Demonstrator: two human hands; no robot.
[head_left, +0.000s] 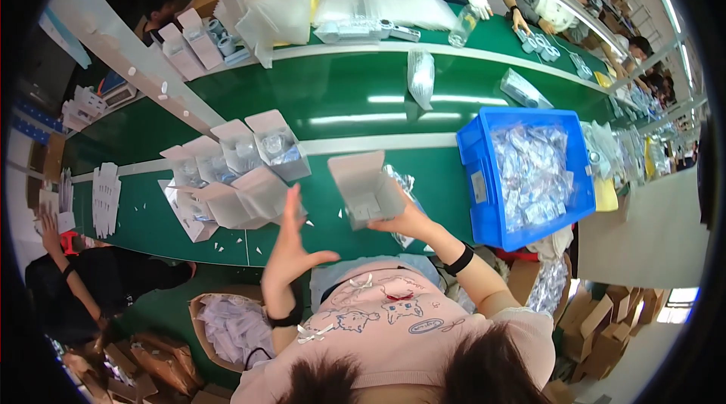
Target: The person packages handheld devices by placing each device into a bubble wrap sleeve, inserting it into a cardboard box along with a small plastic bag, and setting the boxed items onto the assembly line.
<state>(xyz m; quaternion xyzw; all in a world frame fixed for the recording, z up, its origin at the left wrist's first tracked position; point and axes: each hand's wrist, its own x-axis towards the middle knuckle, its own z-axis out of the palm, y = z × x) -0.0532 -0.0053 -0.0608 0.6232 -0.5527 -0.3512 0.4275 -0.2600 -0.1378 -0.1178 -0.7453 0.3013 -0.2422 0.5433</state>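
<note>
My right hand grips a white cardboard box from its right side and underneath. The lid flap of this box stands up and its inside looks bare. My left hand is raised over the bench edge, fingers spread, with nothing in it. Just beyond it stand several open white boxes in a cluster; the far ones hold things in clear plastic. Partly hidden behind my right hand, clear plastic packets lie on the green bench.
A blue bin full of clear packets stands at the right. Flat white cartons are stacked at the left. Beyond a pale rail runs a green conveyor carrying wrapped items. Co-workers sit opposite and at left. A carton of bags stands below.
</note>
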